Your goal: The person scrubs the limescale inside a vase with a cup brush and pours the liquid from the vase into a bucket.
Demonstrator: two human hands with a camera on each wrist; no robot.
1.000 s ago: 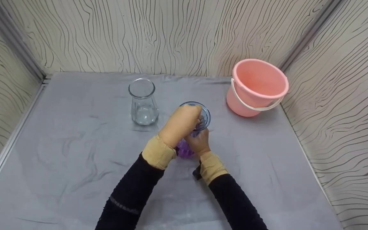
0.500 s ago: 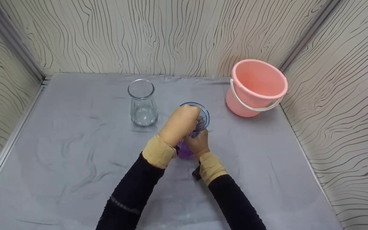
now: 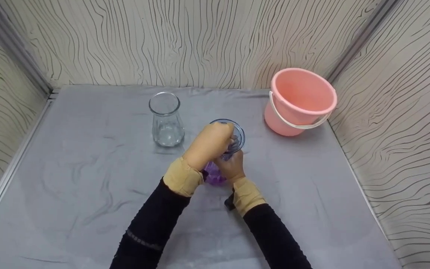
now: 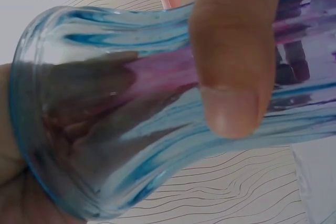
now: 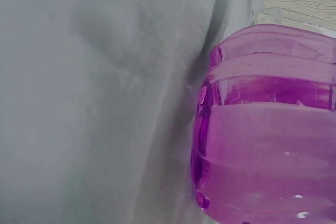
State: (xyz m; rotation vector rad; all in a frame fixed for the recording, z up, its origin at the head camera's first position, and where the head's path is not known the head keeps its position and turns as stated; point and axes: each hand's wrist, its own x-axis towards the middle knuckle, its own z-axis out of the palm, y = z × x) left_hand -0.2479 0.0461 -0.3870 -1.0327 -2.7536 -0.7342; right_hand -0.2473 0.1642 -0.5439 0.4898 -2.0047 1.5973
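A glass vase (image 3: 215,175), blue at the rim and purple towards the base, stands in front of me in the head view. My right hand (image 3: 233,167) grips its neck, and that thumb (image 4: 233,77) lies across the glass in the left wrist view. My left hand (image 3: 209,144) is at the mouth, its fingers (image 4: 89,90) reaching inside past the rim. Whether those fingers hold something cannot be made out through the tinted glass. The purple base (image 5: 268,150) fills the right of the right wrist view; whether it touches the cloth is unclear.
A clear glass vase (image 3: 168,130) stands upright to the left, behind my hands. At the back right is a pink bucket (image 3: 289,119) with a white handle. Grey cloth (image 3: 88,179) covers the table, and patterned panels (image 3: 200,41) enclose its back and sides.
My left wrist and forearm have shifted slightly to the left, while those fingers stay in the vase's mouth. The right hand keeps its grip on the neck.
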